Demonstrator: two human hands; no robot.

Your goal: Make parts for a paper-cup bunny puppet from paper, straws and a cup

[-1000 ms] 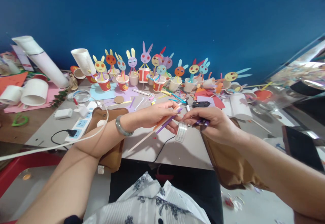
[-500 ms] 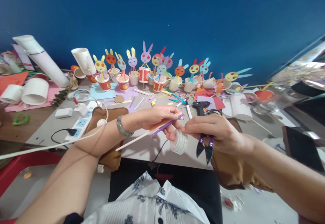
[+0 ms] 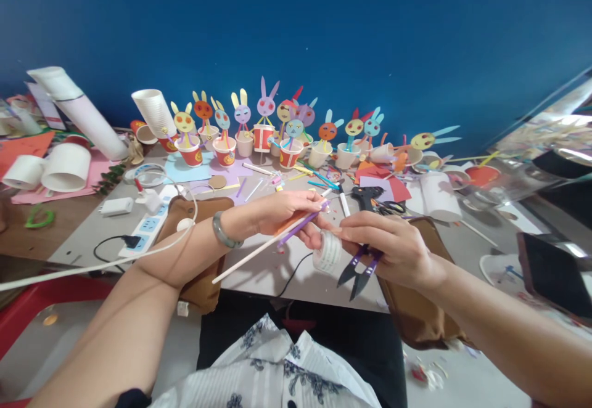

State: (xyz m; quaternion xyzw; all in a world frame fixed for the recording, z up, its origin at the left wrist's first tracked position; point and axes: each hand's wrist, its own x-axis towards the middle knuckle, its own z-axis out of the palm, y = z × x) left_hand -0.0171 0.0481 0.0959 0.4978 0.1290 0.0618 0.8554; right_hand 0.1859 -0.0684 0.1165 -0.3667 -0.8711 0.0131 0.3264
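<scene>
My left hand (image 3: pixel 291 212) is closed round a white stick (image 3: pixel 250 261) and a purple strip (image 3: pixel 298 229), with an orange piece (image 3: pixel 285 225) between its fingers. A roll of clear tape (image 3: pixel 327 252) hangs at the fingertips of that hand. Close on the right, my right hand (image 3: pixel 391 244) has its thumb and finger pinched near the tape roll. Purple-handled scissors (image 3: pixel 359 271) are held in its lower fingers, with the dark blades pointing down and apart.
Paper cups with rabbit faces, one a red cup (image 3: pixel 263 138), line the back of the table. Behind my hands lie a black glue gun (image 3: pixel 367 196) and a white marker (image 3: pixel 343 201). A power strip (image 3: pixel 148 226) and brown pouch (image 3: pixel 203 272) are left, a phone (image 3: pixel 552 272) right.
The scissors in my right hand have swung and moved left, and that hand has shifted slightly left. The tape roll has moved up a little. My left hand keeps its hold on the stick and strip.
</scene>
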